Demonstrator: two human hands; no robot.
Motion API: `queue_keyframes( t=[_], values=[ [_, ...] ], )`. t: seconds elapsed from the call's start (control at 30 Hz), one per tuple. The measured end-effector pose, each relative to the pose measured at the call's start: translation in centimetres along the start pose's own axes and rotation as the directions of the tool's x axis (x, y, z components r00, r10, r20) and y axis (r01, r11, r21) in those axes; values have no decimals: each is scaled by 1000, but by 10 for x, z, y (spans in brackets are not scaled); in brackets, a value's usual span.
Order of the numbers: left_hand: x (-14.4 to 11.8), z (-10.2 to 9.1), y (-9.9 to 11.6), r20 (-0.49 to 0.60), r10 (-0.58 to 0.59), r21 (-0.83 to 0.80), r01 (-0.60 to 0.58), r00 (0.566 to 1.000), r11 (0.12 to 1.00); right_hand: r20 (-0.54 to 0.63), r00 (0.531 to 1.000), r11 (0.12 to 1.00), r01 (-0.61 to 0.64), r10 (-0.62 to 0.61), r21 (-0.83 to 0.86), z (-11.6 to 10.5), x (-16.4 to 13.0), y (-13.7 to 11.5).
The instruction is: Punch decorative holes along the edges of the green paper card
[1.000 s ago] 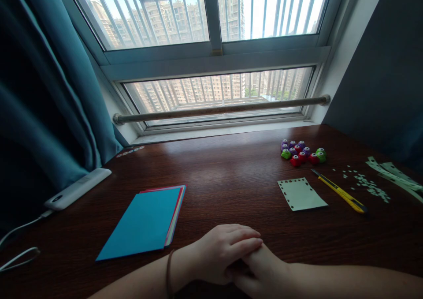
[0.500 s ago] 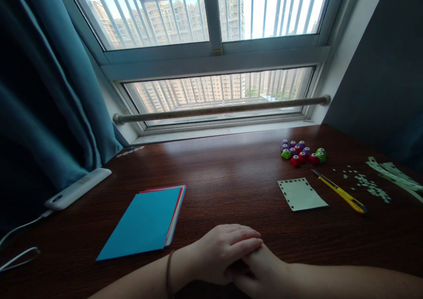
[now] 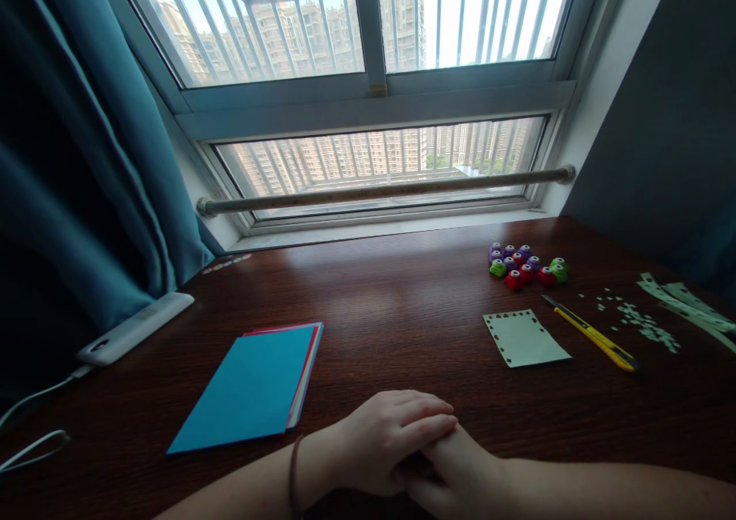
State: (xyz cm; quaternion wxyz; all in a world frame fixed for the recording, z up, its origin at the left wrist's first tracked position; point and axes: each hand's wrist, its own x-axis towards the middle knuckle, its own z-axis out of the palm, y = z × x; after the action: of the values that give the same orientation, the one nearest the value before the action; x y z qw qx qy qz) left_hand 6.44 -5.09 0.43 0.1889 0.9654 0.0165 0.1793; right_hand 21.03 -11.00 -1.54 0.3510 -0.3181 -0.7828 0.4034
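My left hand (image 3: 382, 436) lies across my right hand (image 3: 460, 470), its fingers wrapped over the back of it near the table's front edge. Beneath it, the right hand's fingers curl in against the left palm and are partly hidden. To the left is a stack of coloured paper (image 3: 253, 386) with a blue sheet on top. On the right lies a small pale green sheet (image 3: 524, 340) with punched holes along its left and top edges. Beside that sheet rests a yellow utility knife (image 3: 598, 340), its blade pointing away to the left.
Small purple, red and green craft punches (image 3: 517, 265) cluster at the back right. Punched paper bits (image 3: 644, 322) and cut pale green strips (image 3: 693, 309) lie at the far right. A white power bank (image 3: 136, 328) with a cable (image 3: 43, 397) sits by the curtain (image 3: 115, 159).
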Motion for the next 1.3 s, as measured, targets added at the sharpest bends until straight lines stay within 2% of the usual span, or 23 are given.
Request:
queue_keyframes(
  t=[0.87, 1.3],
  values=[
    [0, 0, 0, 2, -9, -12, 9, 1000, 1000, -26, 1000, 1000, 14, -14, 3, 0, 0, -1],
    [0, 0, 0, 5, -5, -4, 5, 1000, 1000, 13, 1000, 1000, 6, -6, -16, -1, 1, -2]
  ],
)
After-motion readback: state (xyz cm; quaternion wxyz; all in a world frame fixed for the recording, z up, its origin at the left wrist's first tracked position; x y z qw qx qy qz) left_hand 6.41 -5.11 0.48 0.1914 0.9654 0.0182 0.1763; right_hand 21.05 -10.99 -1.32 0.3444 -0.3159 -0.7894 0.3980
